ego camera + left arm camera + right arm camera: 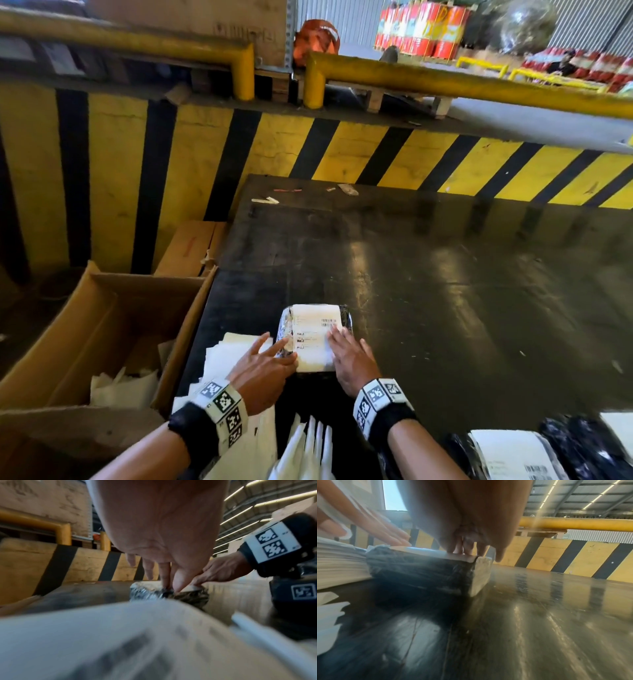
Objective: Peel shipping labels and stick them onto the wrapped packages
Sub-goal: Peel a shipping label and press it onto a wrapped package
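Head view looks down from above; both wrist views skim the surface low, sharing the wrapped package.

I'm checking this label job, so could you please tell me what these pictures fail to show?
- Label text: too small, head view.
- Label's near right corner: under right hand, head view.
- Paper stack: blurred, left wrist view.
- Second package: cut off by bottom edge, head view.

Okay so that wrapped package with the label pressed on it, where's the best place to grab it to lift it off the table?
Probably grip the wrapped package by its two long sides, from above: it lies flat, a low block, with the label covering its top.
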